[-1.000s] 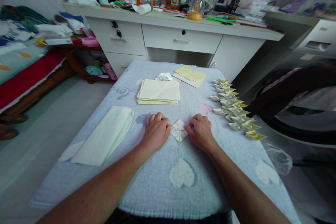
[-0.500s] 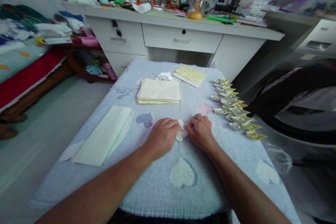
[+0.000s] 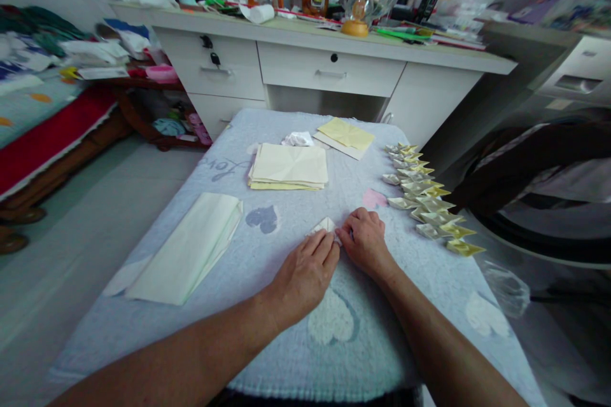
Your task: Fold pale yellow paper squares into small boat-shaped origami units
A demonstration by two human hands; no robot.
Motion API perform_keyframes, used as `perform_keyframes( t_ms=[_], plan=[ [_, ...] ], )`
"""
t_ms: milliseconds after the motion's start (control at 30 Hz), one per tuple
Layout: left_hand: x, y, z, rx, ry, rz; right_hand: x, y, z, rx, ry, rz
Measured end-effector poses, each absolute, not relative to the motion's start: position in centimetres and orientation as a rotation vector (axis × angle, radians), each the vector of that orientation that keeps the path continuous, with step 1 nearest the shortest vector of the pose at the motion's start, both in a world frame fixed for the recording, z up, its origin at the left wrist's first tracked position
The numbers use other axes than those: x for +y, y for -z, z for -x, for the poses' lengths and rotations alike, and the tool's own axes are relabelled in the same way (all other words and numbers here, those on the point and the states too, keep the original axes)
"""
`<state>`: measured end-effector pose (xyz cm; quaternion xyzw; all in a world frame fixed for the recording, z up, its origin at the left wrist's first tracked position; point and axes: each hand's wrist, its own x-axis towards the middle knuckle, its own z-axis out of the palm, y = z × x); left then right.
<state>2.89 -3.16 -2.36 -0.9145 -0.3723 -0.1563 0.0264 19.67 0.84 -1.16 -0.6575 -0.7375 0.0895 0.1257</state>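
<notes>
A small piece of folded paper [image 3: 325, 224] lies on the cloth-covered table between my hands, with only its pale pointed top edge showing. My left hand [image 3: 305, 270] rests on it from the near side, fingers stretched out and lying flat across the paper. At the paper's right edge my right hand [image 3: 365, 235] has its fingers curled, thumb and forefinger pinching the corner. The lower part of the paper is hidden under my left fingers.
Several folded paper boats [image 3: 420, 187] stand in rows at the table's right side. A stack of cream paper [image 3: 289, 165], yellow sheets [image 3: 346, 133], a crumpled white tissue [image 3: 298, 139] and large folded white paper [image 3: 188, 248] lie around. A cluttered desk [image 3: 286, 35] stands beyond.
My left hand has slid nearer to me and flattened over the folded paper, covering its lower part. My right hand has stayed at the paper's right edge.
</notes>
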Motion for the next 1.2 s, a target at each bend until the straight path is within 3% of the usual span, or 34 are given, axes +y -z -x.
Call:
perform_keyframes(
  t_ms=[533,1200],
  plan=[
    [-2.3,2.5,-2.1,-1.204,0.663,2.883,0.9,1.1,-19.6,-2.144,-0.261,1.934],
    [-2.1,0.7,-2.9,-1.359,0.385,2.931,1.2,0.8,-21.0,-2.083,-0.478,1.877]
  ],
)
